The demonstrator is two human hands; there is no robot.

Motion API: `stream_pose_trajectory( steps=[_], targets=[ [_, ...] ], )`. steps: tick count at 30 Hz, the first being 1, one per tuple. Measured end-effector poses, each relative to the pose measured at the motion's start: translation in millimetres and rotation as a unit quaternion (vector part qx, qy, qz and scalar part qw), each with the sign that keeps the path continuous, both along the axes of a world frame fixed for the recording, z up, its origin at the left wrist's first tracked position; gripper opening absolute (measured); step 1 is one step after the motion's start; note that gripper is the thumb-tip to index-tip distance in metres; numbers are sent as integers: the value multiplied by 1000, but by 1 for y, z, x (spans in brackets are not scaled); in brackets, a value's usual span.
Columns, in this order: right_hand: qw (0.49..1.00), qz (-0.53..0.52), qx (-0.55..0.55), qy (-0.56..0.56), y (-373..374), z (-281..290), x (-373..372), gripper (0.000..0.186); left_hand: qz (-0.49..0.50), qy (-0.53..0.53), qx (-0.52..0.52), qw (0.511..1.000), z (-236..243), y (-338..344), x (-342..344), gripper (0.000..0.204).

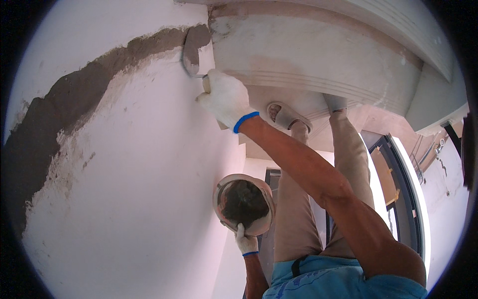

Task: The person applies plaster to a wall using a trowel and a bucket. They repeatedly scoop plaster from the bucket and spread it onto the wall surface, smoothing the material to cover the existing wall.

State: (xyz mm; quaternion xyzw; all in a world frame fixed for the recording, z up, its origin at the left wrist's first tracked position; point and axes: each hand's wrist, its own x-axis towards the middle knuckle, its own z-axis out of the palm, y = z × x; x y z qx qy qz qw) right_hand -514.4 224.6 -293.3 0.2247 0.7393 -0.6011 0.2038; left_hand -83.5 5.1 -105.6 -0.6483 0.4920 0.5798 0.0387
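My right hand (226, 99), in a white glove with a blue cuff, is wrapped round the handle of a trowel (190, 56). Its blade lies at the wall, at the upper end of a dark grey mortar strip (89, 82), close to the corner. Lower down, my left hand (246, 242), also gloved, grips the rim of a pale, round bowl (267, 219), thumb over the edge. Wet grey mortar (245, 202) sits inside the bowl. The fingers under the bowl are hidden.
A white wall (149, 174) fills the left side. Ahead, a pale grooved ledge (318, 60) meets it at the corner. My feet, one in a grey slipper (286, 117), stand below the ledge. A dark-framed door (398, 189) and wall pipes (433, 149) are at the right.
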Motion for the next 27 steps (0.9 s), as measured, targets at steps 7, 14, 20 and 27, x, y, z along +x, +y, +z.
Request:
stream_pose_trajectory(
  steps=[7, 14, 20, 27],
  targets=[
    [999, 29, -16, 40, 1, 33, 35, 36, -30, 0, -6, 1000, 2, 5, 1, 57],
    [1000, -31, -6, 1, -1, 4, 5, 30, -30, -13, -4, 999, -1, -1, 2, 59],
    [999, 21, -19, 23, -7, 39, 24, 35, -4, -12, -4, 1000, -1, 2, 8, 59],
    [998, -1, 17, -54, 8, -23, 34, 40, 4, -13, -6, 1000, -2, -1, 10, 60]
  ],
)
